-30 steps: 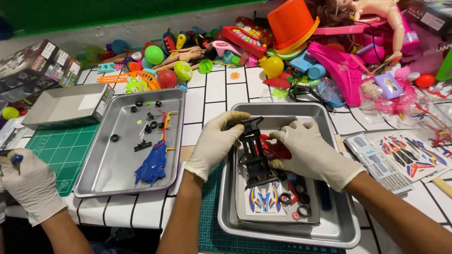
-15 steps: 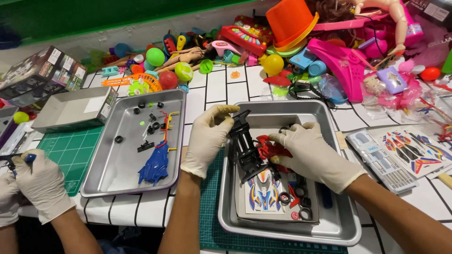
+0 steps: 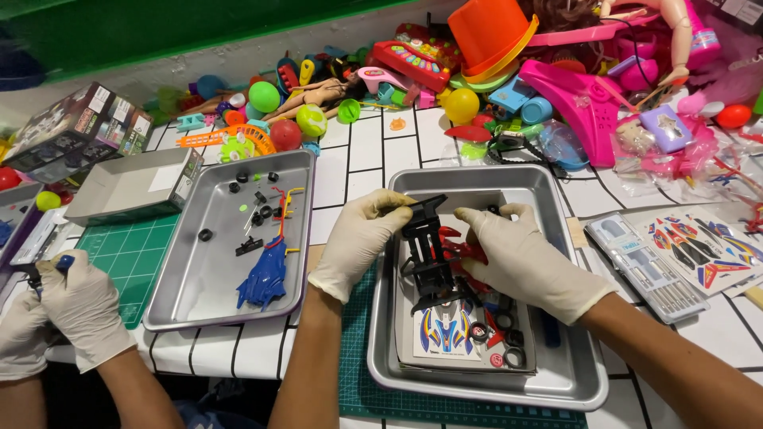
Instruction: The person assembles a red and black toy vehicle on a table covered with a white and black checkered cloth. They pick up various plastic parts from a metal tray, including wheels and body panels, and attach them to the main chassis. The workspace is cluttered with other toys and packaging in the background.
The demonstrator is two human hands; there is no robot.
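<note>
Both my hands wear pale gloves and hover over a metal tray (image 3: pixel 556 381). My left hand (image 3: pixel 362 238) grips the left side of a black toy car chassis (image 3: pixel 427 254), held upright and tilted. My right hand (image 3: pixel 528 258) holds the chassis's right side, fingers by a red part (image 3: pixel 461 248). Under it lie a sticker sheet (image 3: pixel 445 334), small black wheels (image 3: pixel 509 338) and a paper sheet.
A second metal tray (image 3: pixel 199 294) to the left holds a blue car body (image 3: pixel 264 278) and small black parts. Another person's gloved hands (image 3: pixel 67 306) work at far left near a green mat (image 3: pixel 127 254). Colourful toys pile along the back; a screwdriver set (image 3: pixel 648 266) lies right.
The chassis has been tipped more upright between my hands, and my view has shifted slightly. The other person's hands at left have risen a little.
</note>
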